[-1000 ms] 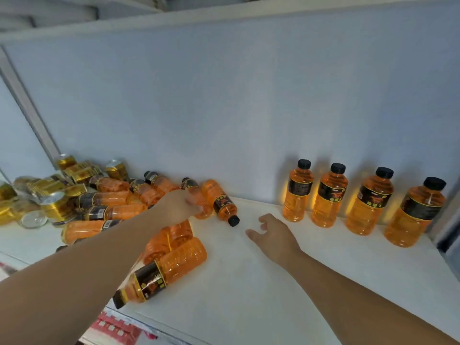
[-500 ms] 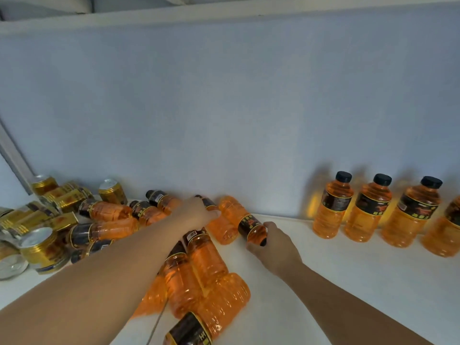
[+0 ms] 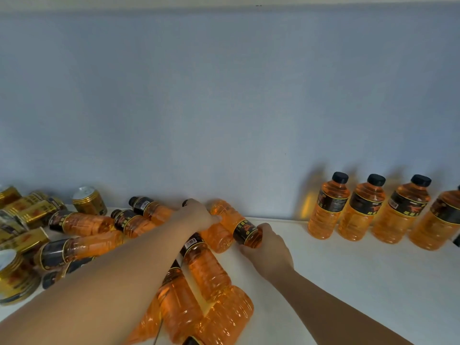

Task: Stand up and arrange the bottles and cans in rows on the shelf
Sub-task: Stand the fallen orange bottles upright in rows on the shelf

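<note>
Cans (image 3: 27, 215): gold, heaped at the far left of the shelf (image 3: 348, 282); most lie on their sides, and one can (image 3: 88, 202) stands upright near the back panel (image 3: 224, 108).
Lying bottles (image 3: 84, 222): orange with black labels and black caps – all on their sides, touching and overlapping, just right of the cans.
Front bottles (image 3: 206, 272): several more on their sides near the shelf's front edge, partly under the left forearm.
Left hand (image 3: 196, 215): reaches over the heap; fingers curled over the neck end of the first bottle (image 3: 217, 236), which lies flat by the back panel.
Second bottle (image 3: 232, 220): on its side, touching the first bottle, base towards the panel.
Right hand (image 3: 266, 247): fingers wrapped round the second bottle's cap end – the cap itself is hidden.
Standing row (image 3: 362, 207): four bottles upright against the panel at the right, well apart from both hands; the last is cut by the frame edge.
</note>
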Demonstrator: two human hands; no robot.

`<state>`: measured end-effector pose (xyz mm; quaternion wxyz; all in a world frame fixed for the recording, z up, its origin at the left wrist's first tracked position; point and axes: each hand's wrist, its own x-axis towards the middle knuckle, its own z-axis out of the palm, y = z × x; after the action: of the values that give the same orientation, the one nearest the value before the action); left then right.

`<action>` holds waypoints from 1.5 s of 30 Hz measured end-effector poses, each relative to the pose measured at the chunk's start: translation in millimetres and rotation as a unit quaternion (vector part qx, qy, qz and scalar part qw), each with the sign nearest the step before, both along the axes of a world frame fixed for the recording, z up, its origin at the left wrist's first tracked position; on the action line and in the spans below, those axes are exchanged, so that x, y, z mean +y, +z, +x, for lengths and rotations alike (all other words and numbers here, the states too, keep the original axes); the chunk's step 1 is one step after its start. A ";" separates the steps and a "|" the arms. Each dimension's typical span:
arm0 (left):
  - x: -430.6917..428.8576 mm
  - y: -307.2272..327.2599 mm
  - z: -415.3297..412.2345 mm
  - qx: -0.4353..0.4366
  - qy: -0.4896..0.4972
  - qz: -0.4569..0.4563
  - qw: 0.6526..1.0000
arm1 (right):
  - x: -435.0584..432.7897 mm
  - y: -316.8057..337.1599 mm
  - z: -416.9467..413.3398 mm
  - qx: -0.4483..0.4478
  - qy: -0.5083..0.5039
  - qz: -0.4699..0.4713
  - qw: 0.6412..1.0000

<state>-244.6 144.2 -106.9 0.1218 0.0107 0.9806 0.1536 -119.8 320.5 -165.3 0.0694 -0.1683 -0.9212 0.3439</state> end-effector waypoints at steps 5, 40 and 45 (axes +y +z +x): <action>-7.9 -0.1 1.1 -0.014 0.025 0.096 0.995 | 4.3 4.7 0.6 0.037 0.001 -0.060 0.998; 20.7 40.5 82.9 -0.004 0.002 0.495 0.869 | 40.4 89.9 38.8 0.227 -0.026 -0.131 0.965; 58.7 37.8 105.0 -0.026 -0.071 0.521 0.850 | 69.5 95.7 59.2 0.235 -0.052 -0.112 0.964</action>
<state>-139.5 202.9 -69.1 0.1340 0.1385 0.7496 0.6332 -60.6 390.0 -69.6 0.2820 -0.1369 -0.8247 0.4707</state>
